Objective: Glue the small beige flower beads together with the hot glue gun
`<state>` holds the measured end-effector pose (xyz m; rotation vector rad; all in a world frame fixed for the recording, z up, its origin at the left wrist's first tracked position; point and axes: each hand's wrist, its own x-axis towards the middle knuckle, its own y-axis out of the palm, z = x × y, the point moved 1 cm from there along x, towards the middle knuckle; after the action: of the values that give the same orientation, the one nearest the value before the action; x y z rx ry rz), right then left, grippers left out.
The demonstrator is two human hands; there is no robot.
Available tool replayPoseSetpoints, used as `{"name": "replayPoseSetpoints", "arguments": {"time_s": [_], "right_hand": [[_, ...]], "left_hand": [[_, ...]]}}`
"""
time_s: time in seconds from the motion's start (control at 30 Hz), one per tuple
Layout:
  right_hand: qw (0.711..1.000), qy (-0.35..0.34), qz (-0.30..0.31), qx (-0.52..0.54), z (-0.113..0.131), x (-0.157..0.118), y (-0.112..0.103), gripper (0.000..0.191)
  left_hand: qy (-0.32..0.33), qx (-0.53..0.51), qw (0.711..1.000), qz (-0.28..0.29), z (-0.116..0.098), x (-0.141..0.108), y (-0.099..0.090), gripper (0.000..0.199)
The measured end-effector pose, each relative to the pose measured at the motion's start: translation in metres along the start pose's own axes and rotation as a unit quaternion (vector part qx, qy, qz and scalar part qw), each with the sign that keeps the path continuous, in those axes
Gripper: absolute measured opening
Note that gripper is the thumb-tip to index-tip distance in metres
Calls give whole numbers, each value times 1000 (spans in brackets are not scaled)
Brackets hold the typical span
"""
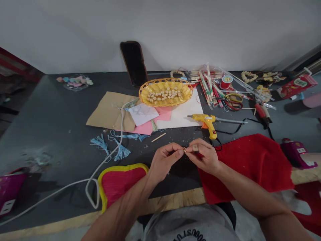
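Note:
Above the front part of the dark table, my left hand (167,160) and my right hand (204,155) meet fingertip to fingertip. Both pinch a tiny pale piece (185,150); its kind is too small to make out. A ring with a square face sits on a right-hand finger. Just beyond the right hand lies a yellow glue gun (207,122) with a glue stick out of its back. A yellow woven basket (165,86) holding several small pale flower-shaped pieces (164,95) stands farther off. Red felt (245,164) lies beneath my right forearm.
A phone (134,63) leans against the wall. Blue tassels (122,152), a white cable (100,165) and a pink pad with yellow edging (122,182) lie left. Scissors (234,100), red thread (226,82) and pliers (262,113) are right. A juice box (297,86) lies far right.

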<state>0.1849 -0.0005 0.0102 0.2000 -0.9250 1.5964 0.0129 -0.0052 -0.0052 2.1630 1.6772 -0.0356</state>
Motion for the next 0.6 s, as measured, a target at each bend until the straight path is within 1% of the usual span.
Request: {"name": "replayPoseSetpoints", "arguments": {"time_s": [0.27,0.5,0.6], "right_hand": [[1000,8,5,-5,-2,-1,0,4],[1000,14,13,7,-1,0,-2,5],[1000,22,9,17,0,-1,-3,8]], "left_hand": [[5,-4,1000,-10,-2,0,2,21],[7,16,1000,-16,-3,0,1,23],[4,8,1000,-16,-3,0,2,22]]}}
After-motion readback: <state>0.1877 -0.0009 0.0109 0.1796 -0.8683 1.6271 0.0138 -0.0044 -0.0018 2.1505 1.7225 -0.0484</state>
